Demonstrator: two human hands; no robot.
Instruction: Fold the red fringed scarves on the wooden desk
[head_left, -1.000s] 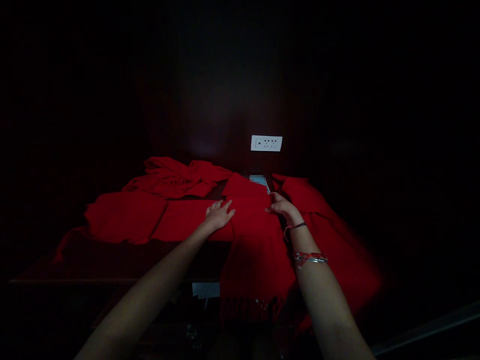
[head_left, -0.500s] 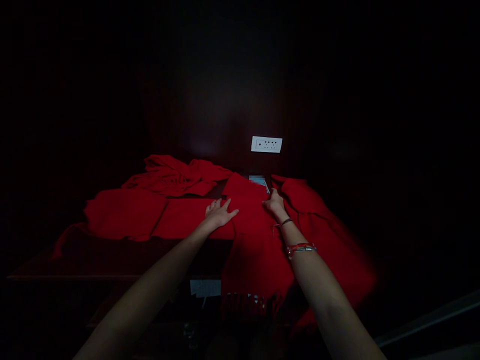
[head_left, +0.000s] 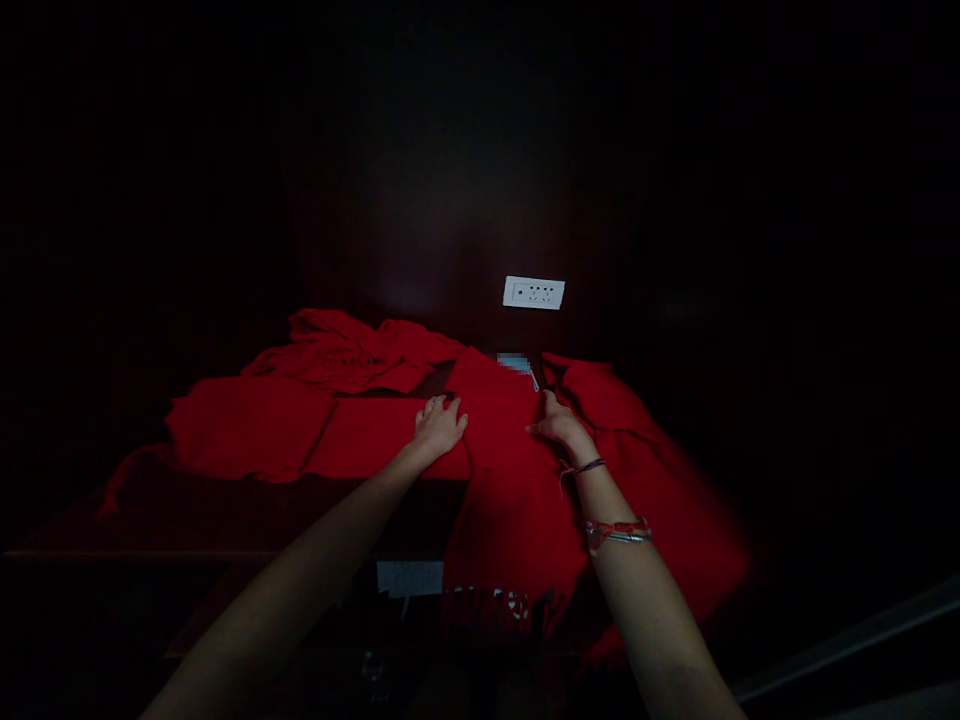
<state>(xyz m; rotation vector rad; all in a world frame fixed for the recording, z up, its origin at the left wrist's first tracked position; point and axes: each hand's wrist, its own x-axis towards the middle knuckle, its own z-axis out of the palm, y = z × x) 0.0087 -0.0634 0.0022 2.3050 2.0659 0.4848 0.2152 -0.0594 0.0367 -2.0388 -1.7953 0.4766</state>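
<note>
A red fringed scarf [head_left: 502, 500] lies lengthwise before me, its tasselled end hanging over the table's front edge. My left hand [head_left: 441, 428] rests palm down at its left edge, where a folded red cloth [head_left: 375, 432] runs off to the left; the fingers lie on the fabric, bunched closer together but not gripping. At the scarf's right edge is my right hand [head_left: 561, 420], thumb and fingers apart, touching the cloth. Bracelets circle the right wrist and forearm.
More red cloth lies crumpled at the back left [head_left: 352, 350] and spread on the right [head_left: 645, 460]. Behind the scarf is a small blurred pale-blue item [head_left: 514, 362]. A white socket plate [head_left: 534, 292] sits on the dark wall. Paper [head_left: 409, 578] shows below the table edge [head_left: 150, 552].
My left hand's spread fingers have drawn together on the cloth. My right hand has slid slightly toward me along the scarf's right edge. The scarf itself barely differs.
</note>
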